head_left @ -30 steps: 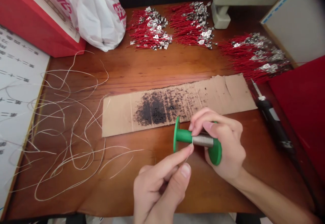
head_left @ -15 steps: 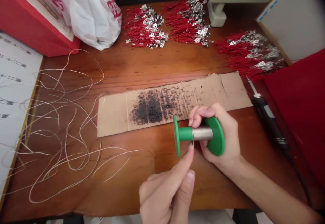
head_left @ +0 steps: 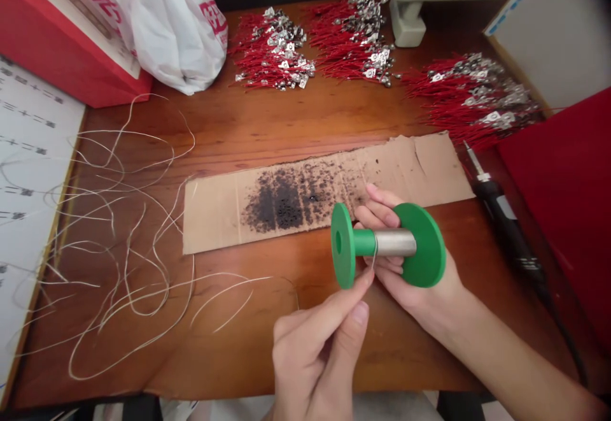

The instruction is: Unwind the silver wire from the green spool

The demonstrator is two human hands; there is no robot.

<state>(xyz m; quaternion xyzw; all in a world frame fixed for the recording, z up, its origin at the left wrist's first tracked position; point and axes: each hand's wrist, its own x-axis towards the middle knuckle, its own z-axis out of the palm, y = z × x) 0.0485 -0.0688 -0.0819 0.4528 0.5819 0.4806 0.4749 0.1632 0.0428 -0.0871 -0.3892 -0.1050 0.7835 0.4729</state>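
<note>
Above the desk's (head_left: 229, 370) near side, the right hand (head_left: 429, 300) cradles a green spool (head_left: 365, 242), grip curled behind its barrel, while the left hand (head_left: 315, 351) grasps silvery wire (head_left: 375, 256), apparently for tension; loose strands (head_left: 143, 317) lie left, well apart from the soldering iron (head_left: 506, 217).

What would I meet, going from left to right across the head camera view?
White plastic bag, leftmost pile of red wires with silvery metal tabs, green flanged spool with silvery middle, black soldering iron.
</note>
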